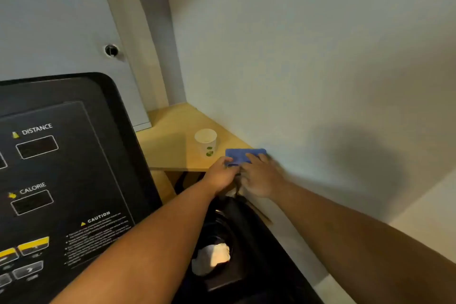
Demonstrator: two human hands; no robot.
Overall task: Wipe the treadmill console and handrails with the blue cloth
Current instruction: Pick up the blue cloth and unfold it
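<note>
Both hands are seen extended to the blue cloth (240,155), which lies folded flat on the near right corner of the wooden worktop (170,145), against the pale wall (308,69). The left hand (222,175) is closed on the near left edge of the cloth, thumb and fingers pinching it. The right hand (261,177) is laid on the cloth's near right part, fingers spread over the top surface; the hand is motion-blurred, so whether the cloth is gripped by it or only pressed cannot be told. Both forearms are bare.

Just left of the cloth, a white paper cup (206,142) with green dots is observed standing upright on the worktop, apart from the cloth. Further left of the cloth, the black treadmill console (69,168) is seen, tilted, with the labels DISTANCE, CALORIE and CAUTION legible, two dark display windows, and yellow and grey buttons at its lower edge. Below and nearer than the cloth, under the forearms, a round black cup holder (217,242) in the console's side is noted; a crumpled white item (212,256), possibly tissue, lies in it. Beyond the console, well behind the cloth, a pale panel with a small round fitting (111,50) is recorded. A shadow falls on the wall to the right of the cloth.
</note>
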